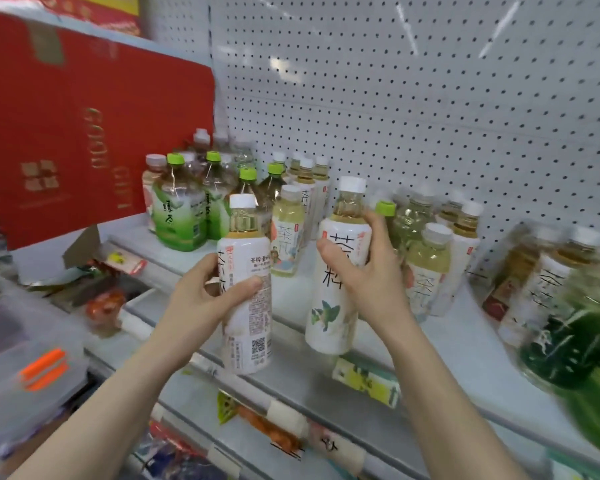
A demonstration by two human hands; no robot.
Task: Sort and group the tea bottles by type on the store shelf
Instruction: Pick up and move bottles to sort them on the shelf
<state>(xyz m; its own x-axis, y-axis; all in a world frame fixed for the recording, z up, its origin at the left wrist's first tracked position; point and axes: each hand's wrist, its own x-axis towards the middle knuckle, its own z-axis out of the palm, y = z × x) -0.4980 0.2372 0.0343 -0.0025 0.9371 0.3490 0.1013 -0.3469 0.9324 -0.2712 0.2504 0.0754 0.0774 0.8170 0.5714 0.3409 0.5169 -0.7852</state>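
Hands raised before shelf [447,344]: left hand [201,292] fingers wrapped round white tea bottle [248,306], upright; right hand [368,268] fingers clamped on second white bottle [333,306], tilted, above shelf edge.

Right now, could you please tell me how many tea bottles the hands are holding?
2: one white-capped, white-labelled plastic tea bottle in the left hand, a second matching bottle in the right hand.
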